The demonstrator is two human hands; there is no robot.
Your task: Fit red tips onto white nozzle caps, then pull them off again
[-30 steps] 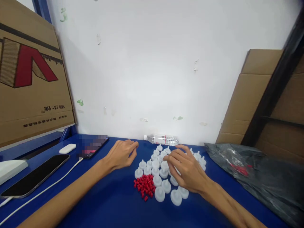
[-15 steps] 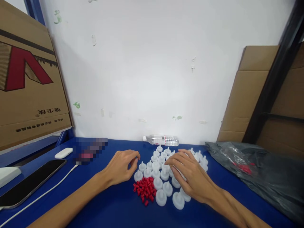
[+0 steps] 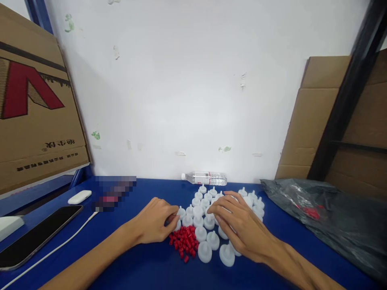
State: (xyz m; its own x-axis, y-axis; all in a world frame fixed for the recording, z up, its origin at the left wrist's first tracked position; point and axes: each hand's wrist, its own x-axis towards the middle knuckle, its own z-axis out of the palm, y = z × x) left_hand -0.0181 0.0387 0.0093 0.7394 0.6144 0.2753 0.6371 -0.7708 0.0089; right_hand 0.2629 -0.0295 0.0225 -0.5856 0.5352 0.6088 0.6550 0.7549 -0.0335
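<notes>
Several white plastic caps [image 3: 205, 225] stand in a cluster on the blue table [image 3: 142, 266]. A small heap of red plastic pieces [image 3: 184, 238] lies at the cluster's near left edge. My left hand [image 3: 155, 221] rests at the left of the cluster, fingers curled, its fingertips pinching a white cap [image 3: 178, 222] just above the red heap. My right hand [image 3: 238, 225] lies over the right side of the caps, fingers bent and close together, its fingertips touching caps near the middle; what is under the palm is hidden.
A clear water bottle [image 3: 204, 177] lies against the white wall. A black plastic bag [image 3: 320, 217] with red bits sits at the right. At the left lie a dark phone [image 3: 38, 235] with a white cable [image 3: 60, 245] and a white case [image 3: 79, 197]. Cardboard boxes [image 3: 33, 100] stand on both sides.
My left hand has slid right and toward me until its fingertips close on a cap by the red heap. My right hand has drifted slightly nearer over the caps.
</notes>
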